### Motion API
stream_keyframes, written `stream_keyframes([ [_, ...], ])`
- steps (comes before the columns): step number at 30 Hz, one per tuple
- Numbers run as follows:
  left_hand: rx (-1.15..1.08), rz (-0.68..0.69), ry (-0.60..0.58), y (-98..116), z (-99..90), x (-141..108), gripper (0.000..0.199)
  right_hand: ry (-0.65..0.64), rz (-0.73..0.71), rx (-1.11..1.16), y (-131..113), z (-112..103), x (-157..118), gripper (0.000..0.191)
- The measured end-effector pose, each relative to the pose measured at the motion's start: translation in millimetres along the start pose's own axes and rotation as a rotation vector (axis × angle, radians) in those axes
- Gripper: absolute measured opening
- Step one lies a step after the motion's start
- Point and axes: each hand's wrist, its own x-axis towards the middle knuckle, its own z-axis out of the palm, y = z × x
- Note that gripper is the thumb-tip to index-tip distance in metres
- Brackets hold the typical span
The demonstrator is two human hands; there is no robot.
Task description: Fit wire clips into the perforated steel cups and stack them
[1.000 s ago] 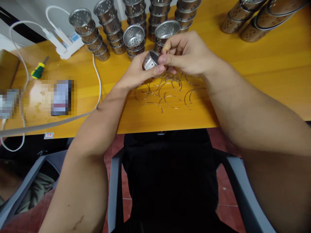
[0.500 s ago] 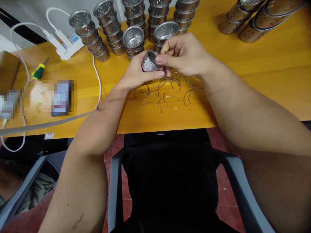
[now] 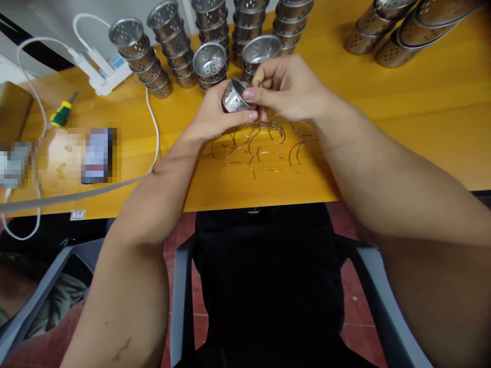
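Note:
A small perforated metal cup (image 3: 235, 98) is held in my left hand (image 3: 215, 113), tilted with its mouth toward the right. The thumb lies along its lower side. My right hand (image 3: 287, 89) is at the cup's rim, thumb and index finger pinched together; what they hold, if anything, is too small to make out. Below both hands, several thin curved wires (image 3: 270, 152) lie scattered on the wooden table (image 3: 226, 191). Just behind the hands stand two short stacks of perforated cups, one on the left (image 3: 209, 62) and one on the right (image 3: 261, 51).
Tall cup stacks (image 3: 169, 30) line the back, and more cups (image 3: 397, 48) lean at the back right. To the left are a power strip (image 3: 111, 76), a white cable (image 3: 156, 128), a green-yellow screwdriver (image 3: 61, 113) and a blurred phone (image 3: 97, 156). A person's sleeve (image 3: 57, 304) shows lower left.
The cup has turned slightly in my left hand. Both hands have otherwise barely moved, and the wires lie as before.

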Motion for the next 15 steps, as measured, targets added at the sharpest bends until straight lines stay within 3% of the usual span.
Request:
stream_keyframes([
  [6,0.075,0.009,-0.021,-2.2,-0.5,2.2,0.069,-0.012,0.018,0.003,-4.0,-0.1,0.2,0.077],
  [10,-0.026,0.055,-0.024,-6.2,0.1,3.8,0.066,-0.007,0.003,-0.001,-4.6,-1.2,-0.5,0.075],
  [15,-0.009,0.024,-0.017,2.7,0.9,-1.1,0.065,-0.003,-0.012,-0.013,-8.2,0.8,-1.1,0.080],
])
